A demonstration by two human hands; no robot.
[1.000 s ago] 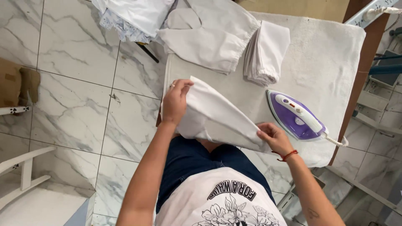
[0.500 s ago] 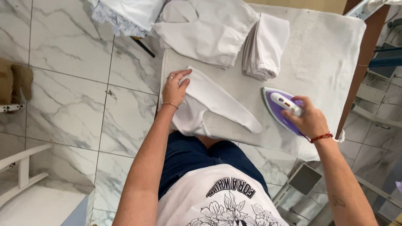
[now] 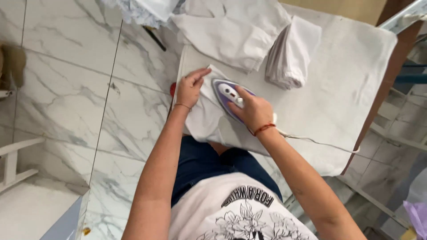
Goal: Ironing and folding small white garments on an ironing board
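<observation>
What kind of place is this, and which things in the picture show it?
Probably a home ironing corner or a small laundry workroom. A cloth-covered ironing table stands on a marble-tile floor, the right hand grips a purple iron on a white cloth, and a stack of folded cloths waits nearby.

Bright, even daylight — slight blur

white flower-print t-shirt, dark blue shorts, red wrist cord

- Iron: glossy purple and white plastic.
- Folded white garment under it: smooth matt cloth.
- Table: covered in matt, off-white cloth, slightly creased.
- Floor: polished marble-look tiles, glossy, grey-veined.
- Stack of folded cloths: soft white fabric.
</observation>
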